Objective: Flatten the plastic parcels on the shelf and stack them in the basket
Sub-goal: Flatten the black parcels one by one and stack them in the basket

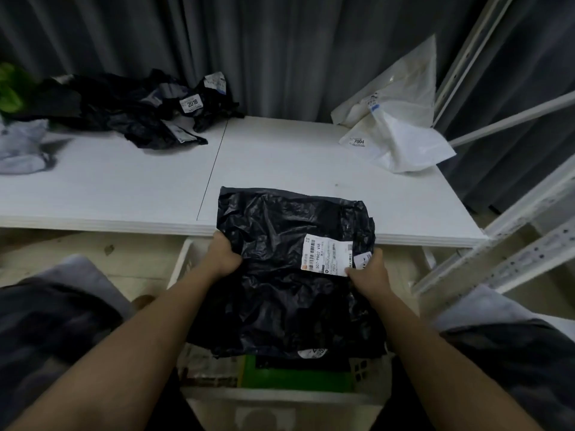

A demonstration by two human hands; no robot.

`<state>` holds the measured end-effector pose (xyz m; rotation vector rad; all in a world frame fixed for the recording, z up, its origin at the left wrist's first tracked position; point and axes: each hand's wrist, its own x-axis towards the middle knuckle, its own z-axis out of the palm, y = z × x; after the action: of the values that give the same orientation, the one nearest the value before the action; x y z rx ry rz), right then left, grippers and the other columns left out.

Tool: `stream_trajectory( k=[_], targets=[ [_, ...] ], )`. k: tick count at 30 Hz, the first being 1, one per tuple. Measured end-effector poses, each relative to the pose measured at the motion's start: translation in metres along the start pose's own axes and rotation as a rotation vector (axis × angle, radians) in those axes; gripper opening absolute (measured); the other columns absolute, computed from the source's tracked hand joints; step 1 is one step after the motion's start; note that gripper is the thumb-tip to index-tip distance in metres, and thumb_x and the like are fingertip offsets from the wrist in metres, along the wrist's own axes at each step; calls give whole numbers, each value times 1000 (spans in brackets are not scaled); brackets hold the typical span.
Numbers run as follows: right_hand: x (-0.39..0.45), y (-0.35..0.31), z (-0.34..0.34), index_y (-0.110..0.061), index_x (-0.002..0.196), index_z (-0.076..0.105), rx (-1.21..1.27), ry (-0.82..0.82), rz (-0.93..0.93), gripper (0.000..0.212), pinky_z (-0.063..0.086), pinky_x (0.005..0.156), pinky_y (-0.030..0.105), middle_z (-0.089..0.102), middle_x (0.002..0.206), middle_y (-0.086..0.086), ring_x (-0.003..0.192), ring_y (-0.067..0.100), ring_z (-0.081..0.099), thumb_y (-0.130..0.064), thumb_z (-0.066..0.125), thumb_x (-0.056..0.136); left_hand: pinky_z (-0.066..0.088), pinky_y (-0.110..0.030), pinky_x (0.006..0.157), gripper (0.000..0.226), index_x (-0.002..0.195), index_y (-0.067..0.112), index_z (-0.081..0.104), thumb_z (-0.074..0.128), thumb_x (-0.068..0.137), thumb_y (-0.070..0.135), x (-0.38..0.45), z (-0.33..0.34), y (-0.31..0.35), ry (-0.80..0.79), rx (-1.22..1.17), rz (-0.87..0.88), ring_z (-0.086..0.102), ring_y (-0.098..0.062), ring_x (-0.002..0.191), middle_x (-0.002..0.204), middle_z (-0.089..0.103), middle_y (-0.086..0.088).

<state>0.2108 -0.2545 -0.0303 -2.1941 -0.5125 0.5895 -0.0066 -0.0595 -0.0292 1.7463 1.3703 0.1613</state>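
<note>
One black plastic parcel [280,244] hangs over the shelf [280,157] edge above the white basket [280,396], its label reading "S07-P602 V88". The left hand [222,255] grips its left edge, the right hand [367,270] its right. Behind lie a black parcel heap [140,110] tagged "2018" and two white parcels [401,119], one marked "7004".

Grey curtain [280,42] behind; metal racking [513,244] right.

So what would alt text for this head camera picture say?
Two hands, left hand and right hand, hold a flattened black plastic parcel by its sides over a white basket below a white shelf. Crumpled black parcels and white parcels lie on the shelf behind.
</note>
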Motion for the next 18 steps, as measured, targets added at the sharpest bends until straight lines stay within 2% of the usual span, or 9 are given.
stream_trajectory(
  k=[2, 4, 6, 8, 9, 11, 13, 15, 18],
  targets=[
    [-16, 14, 7, -8, 114, 35, 20, -2, 24, 38, 38, 73, 28, 50, 102, 4, 90, 22, 52, -3, 60, 86, 41, -38, 97, 76, 139, -4, 18, 66, 82, 6, -11, 4, -15, -8, -11, 9, 44, -38, 123, 138, 39, -25],
    [-29, 32, 15, -7, 119, 33, -5, -21, 58, 41, 42, 75, 32, 51, 107, 10, 92, 26, 53, -6, 58, 87, 38, -36, 102, 84, 145, -4, 10, 66, 83, 5, -20, 12, -34, -62, -12, -2, 40, -36, 127, 143, 35, -20],
    [-38, 48, 22, -6, 124, 32, -48, -60, 84, 43, 42, 74, 32, 51, 113, 16, 93, 29, 54, -5, 56, 89, 40, -33, 100, 67, 139, -4, 24, 62, 85, 2, -28, 20, -48, -96, 30, -24, 44, -34, 122, 137, 39, -13],
    [-41, 60, 29, -7, 139, 27, -71, -114, 118, 58, 38, 76, 29, 49, 123, 14, 106, 31, 53, 0, 54, 89, 44, -37, 94, 52, 131, 2, 31, 59, 87, 5, -32, 30, -61, -150, 113, -73, 47, -35, 117, 135, 43, -21],
    [-41, 67, 32, -8, 143, 25, -85, -134, 135, 64, 39, 79, 29, 47, 123, 12, 113, 32, 51, 2, 53, 87, 42, -35, 92, 57, 137, 1, 26, 57, 90, 8, -31, 36, -68, -189, 133, -122, 45, -36, 120, 138, 39, -22],
    [-38, 73, 39, -8, 138, 32, -137, -143, 172, 59, 43, 83, 32, 49, 118, 9, 111, 31, 51, 3, 53, 84, 36, -33, 95, 69, 146, 2, 15, 55, 92, 19, -25, 43, -80, -229, 153, -166, 40, -37, 126, 143, 33, -21],
    [-34, 78, 44, -6, 128, 39, -189, -145, 185, 50, 48, 87, 39, 54, 120, 14, 107, 32, 55, 0, 56, 81, 40, -34, 94, 73, 141, 4, 25, 62, 85, 30, -17, 50, -90, -245, 150, -135, 44, -37, 121, 139, 38, -20],
    [-22, 83, 53, -7, 129, 39, -218, -140, 199, 52, 49, 92, 44, 55, 125, 16, 111, 35, 55, -1, 57, 80, 40, -33, 88, 66, 134, 3, 32, 67, 83, 25, -1, 56, -100, -247, 156, -128, 46, -35, 117, 133, 41, -17],
    [-5, 87, 62, -5, 135, 36, -252, -137, 224, 57, 46, 94, 40, 51, 131, 16, 117, 35, 53, 3, 56, 82, 39, -35, 89, 59, 129, -5, 37, 69, 83, 15, 20, 66, -107, -249, 169, -106, 46, -36, 116, 127, 43, -19]
  ],
)
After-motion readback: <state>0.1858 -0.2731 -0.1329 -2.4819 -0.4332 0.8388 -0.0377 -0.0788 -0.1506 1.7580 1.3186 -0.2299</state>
